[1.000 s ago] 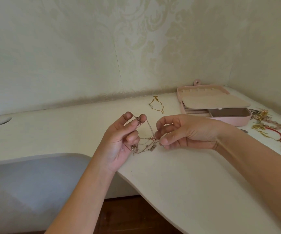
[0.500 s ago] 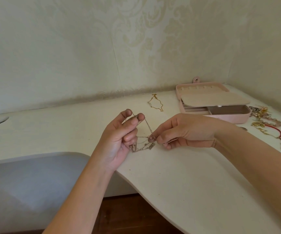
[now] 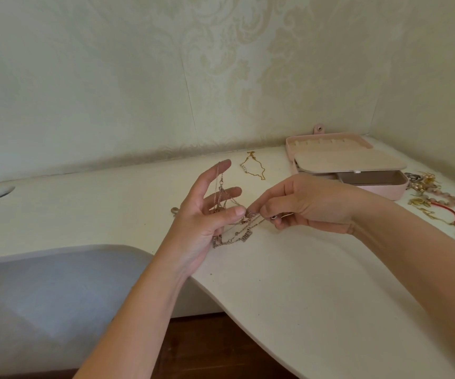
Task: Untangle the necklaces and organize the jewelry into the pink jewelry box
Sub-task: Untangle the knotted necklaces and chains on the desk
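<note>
Left hand point(image 3: 204, 217): grip opened from its earlier pinch and spread, tangled necklaces point(image 3: 234, 233) draped over it.
Right hand point(image 3: 311, 203): grip pinched the tangle, frame centre.
Meaning: knot probably loosening; pink jewelry box point(image 3: 385, 191) waited, centre right.

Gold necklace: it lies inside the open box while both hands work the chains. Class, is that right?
No. The head view shows the gold necklace on the desk, left of the open box, not inside it. Left hand and right hand do work the chains.
</note>
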The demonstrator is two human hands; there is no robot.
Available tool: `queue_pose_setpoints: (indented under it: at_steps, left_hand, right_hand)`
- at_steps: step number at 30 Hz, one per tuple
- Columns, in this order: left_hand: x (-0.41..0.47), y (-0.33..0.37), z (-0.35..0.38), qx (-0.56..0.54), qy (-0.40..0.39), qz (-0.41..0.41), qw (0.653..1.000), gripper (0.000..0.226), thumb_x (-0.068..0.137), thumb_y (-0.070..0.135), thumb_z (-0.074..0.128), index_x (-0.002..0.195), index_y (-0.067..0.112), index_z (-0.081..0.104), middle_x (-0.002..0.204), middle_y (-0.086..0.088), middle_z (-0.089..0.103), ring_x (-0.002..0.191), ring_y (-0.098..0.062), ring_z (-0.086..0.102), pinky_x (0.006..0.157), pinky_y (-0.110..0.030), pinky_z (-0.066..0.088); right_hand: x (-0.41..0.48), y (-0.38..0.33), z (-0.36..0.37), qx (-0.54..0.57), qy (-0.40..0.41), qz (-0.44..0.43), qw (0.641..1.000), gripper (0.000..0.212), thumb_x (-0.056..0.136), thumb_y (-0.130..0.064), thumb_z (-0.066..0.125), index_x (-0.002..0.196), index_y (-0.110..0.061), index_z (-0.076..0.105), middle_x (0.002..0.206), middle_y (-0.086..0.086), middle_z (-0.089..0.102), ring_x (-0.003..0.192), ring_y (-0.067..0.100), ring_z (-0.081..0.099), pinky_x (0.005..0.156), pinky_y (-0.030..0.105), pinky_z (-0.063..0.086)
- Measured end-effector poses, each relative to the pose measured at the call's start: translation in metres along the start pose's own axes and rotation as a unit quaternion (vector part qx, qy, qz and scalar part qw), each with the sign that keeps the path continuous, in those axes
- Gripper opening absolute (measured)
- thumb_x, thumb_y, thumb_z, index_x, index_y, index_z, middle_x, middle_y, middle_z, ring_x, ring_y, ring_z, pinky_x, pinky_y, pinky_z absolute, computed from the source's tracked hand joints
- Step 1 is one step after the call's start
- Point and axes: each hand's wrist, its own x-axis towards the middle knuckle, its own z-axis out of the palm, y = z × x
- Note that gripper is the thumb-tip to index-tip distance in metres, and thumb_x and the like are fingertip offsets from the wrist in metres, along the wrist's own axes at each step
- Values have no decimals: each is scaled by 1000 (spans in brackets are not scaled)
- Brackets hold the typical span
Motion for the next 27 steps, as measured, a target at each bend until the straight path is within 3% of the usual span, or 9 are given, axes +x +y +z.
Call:
queue_pose_setpoints:
  at_steps: [2,4,7,14,21,27]
  left_hand:
    - [-2,1,2,18,-13,1,1000,78,67,9,71,131,46,47,104,-10,67,70,-1,60,51,-12,40]
    - [-2,1,3,35,-31,7,999,80,71,14,70,137,48,38,104,-15,71,61,-3,52,49,-14,34]
    - [-2,1,4,55,-42,7,998,82,73,17,69,137,51,31,95,-15,73,62,-10,46,49,-16,32]
    - [-2,-1,6,54,-18,17,998,84,82,-8,64,142,40,30,84,-16,71,62,-4,64,51,-7,40]
    - [1,-6,2,90,3,18,996,80,88,4,63,144,45,24,87,-12,74,54,-13,36,46,-18,28]
    - [1,-6,1,67,2,15,998,85,84,0,66,144,46,26,81,-10,73,64,-12,51,47,-18,32]
  right_hand:
    - [-1,-1,-2,0,11,-4,1000,17,87,-1,59,92,-5,74,64,-1,55,58,8,48,63,17,48]
    - [-1,-2,-4,7,22,-8,1000,17,88,-2,58,90,-6,75,65,-2,55,59,8,47,62,17,47]
    - [-2,-5,-8,8,37,-12,999,22,89,-3,55,87,-7,76,66,0,55,57,8,47,62,17,47]
    - [-6,-4,-16,-97,61,-1,993,23,93,-7,53,95,-7,75,61,2,49,57,10,44,60,16,45]
    - [-11,-6,-17,-140,46,-19,989,11,85,-19,68,90,-17,78,56,-2,45,55,8,40,59,11,39]
    - [-7,-2,-19,-106,61,-28,992,10,88,-9,64,91,-6,74,65,-7,61,53,6,45,58,14,44]
